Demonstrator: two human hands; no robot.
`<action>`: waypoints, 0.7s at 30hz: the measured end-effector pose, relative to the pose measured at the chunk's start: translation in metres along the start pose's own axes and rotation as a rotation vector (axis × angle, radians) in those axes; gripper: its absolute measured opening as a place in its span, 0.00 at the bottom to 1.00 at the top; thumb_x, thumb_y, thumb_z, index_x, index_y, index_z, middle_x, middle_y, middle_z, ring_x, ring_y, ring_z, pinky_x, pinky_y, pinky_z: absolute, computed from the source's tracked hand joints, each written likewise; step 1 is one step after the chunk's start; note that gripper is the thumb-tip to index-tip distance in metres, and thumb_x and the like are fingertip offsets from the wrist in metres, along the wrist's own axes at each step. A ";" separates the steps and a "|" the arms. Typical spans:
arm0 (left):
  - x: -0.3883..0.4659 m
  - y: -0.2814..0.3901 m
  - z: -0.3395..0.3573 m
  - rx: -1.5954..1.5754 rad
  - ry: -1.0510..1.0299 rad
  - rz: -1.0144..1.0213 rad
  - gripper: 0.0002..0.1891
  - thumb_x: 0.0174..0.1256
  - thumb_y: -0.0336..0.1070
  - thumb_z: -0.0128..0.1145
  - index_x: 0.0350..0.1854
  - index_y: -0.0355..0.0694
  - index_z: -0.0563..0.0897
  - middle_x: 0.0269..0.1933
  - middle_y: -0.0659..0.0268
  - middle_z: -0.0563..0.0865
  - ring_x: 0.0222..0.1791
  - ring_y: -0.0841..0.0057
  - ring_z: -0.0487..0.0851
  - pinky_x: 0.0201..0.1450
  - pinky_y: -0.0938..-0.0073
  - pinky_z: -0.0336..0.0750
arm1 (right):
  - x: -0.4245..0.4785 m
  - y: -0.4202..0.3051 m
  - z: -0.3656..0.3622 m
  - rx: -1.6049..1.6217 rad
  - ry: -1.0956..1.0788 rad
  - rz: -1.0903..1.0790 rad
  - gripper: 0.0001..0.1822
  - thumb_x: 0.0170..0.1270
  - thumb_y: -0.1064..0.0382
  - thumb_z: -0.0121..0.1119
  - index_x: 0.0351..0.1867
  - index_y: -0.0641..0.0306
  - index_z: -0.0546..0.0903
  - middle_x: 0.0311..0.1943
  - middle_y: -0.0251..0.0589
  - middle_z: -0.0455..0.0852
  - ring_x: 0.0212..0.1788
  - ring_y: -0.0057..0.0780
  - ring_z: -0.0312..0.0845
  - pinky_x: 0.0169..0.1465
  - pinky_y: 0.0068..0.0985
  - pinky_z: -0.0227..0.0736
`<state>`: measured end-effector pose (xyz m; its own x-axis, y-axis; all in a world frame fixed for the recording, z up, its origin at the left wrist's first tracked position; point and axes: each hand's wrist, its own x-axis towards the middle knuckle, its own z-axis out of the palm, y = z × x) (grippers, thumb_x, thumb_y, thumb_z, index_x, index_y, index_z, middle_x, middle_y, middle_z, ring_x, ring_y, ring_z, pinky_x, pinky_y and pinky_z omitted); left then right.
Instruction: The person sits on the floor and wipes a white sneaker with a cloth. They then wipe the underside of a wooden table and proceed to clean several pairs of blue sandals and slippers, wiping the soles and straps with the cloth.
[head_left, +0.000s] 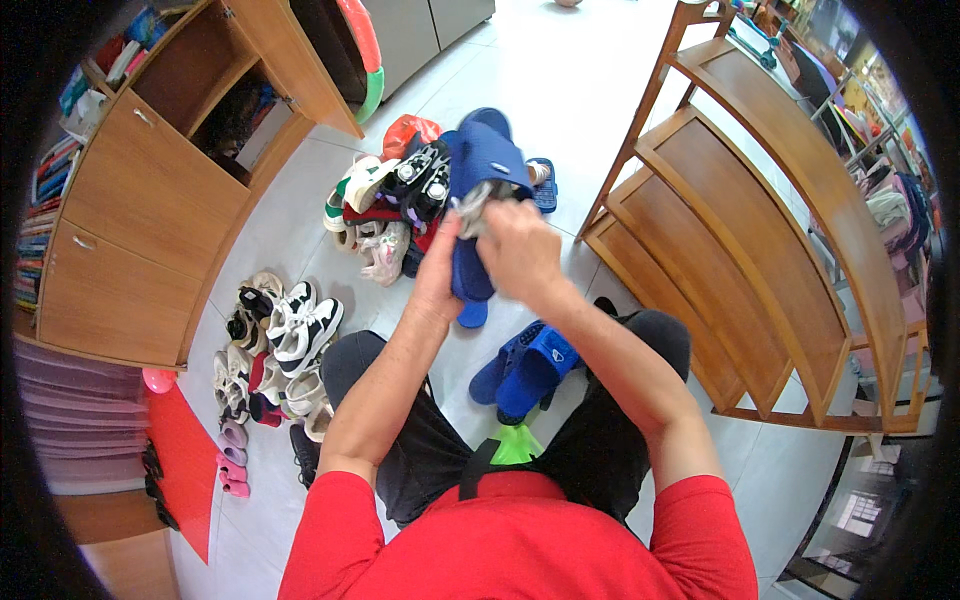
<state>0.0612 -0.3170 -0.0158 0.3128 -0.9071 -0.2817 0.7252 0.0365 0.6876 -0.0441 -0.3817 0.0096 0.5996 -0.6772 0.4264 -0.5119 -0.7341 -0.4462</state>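
Observation:
My left hand grips a dark blue slide sandal along its left edge, holding it above the floor. My right hand, slightly blurred, presses a crumpled whitish cloth or wipe at the opening under the sandal's strap. Beneath the held sandal, the end of another blue slipper shows. Between my knees lie blue slippers, one bearing a pale logo. Just beyond my left hand is a heap of shoes, with black sneakers, white-and-green shoes and a clear plastic bag.
At right stands a slatted wooden rack. A wooden cabinet at left has its upper door open. Rows of shoes, including black-and-white sneakers, stand left of my knee. A red plastic bag lies behind the heap.

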 end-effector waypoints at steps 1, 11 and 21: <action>0.005 0.010 -0.011 -0.054 -0.014 -0.042 0.23 0.67 0.56 0.50 0.53 0.41 0.77 0.48 0.62 0.84 0.45 0.73 0.82 0.51 0.72 0.76 | -0.014 -0.006 0.001 0.087 0.002 -0.091 0.13 0.52 0.65 0.56 0.41 0.62 0.79 0.40 0.45 0.82 0.43 0.44 0.78 0.43 0.37 0.75; -0.008 0.027 -0.015 -0.033 -0.300 -0.186 0.34 0.66 0.61 0.44 0.62 0.36 0.68 0.53 0.51 0.80 0.46 0.53 0.83 0.38 0.55 0.81 | 0.011 0.067 -0.085 1.039 0.367 0.362 0.12 0.66 0.61 0.54 0.45 0.65 0.79 0.34 0.36 0.83 0.35 0.22 0.80 0.33 0.19 0.75; -0.028 0.008 -0.010 0.161 -0.553 -0.262 0.40 0.51 0.38 0.59 0.68 0.34 0.59 0.59 0.46 0.74 0.54 0.51 0.78 0.48 0.58 0.80 | 0.029 0.091 -0.078 0.744 0.006 0.194 0.27 0.51 0.66 0.67 0.56 0.53 0.77 0.48 0.41 0.81 0.51 0.32 0.76 0.56 0.25 0.70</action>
<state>0.0640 -0.2869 -0.0088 -0.2575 -0.9615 -0.0964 0.6201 -0.2409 0.7466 -0.1212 -0.4723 0.0426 0.5370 -0.7923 0.2897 -0.0578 -0.3772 -0.9243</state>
